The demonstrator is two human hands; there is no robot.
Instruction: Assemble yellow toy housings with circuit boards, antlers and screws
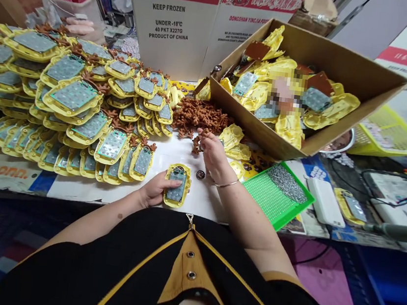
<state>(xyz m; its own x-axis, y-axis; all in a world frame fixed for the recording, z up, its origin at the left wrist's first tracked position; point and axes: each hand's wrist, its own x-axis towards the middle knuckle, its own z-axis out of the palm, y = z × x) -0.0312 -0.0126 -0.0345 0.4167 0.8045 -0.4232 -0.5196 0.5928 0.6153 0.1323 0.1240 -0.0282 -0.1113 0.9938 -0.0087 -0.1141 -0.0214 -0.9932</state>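
The left hand (155, 188) is reaching in low, fingers clamping a yellow shell (177, 185) above the desk (84, 188)'s near edge; the right hand (213, 155) is angling forward, fingers pinching a brown piece (196, 145), white surface lying open between the forearms.

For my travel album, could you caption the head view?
The left hand holds a yellow casing; the right hand is at a heap of small brown pieces.

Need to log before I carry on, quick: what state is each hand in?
Left hand: closed on a yellow shell, thumb across its board.
Right hand: fingertips pinched on a small brown piece, beside the brown pile.
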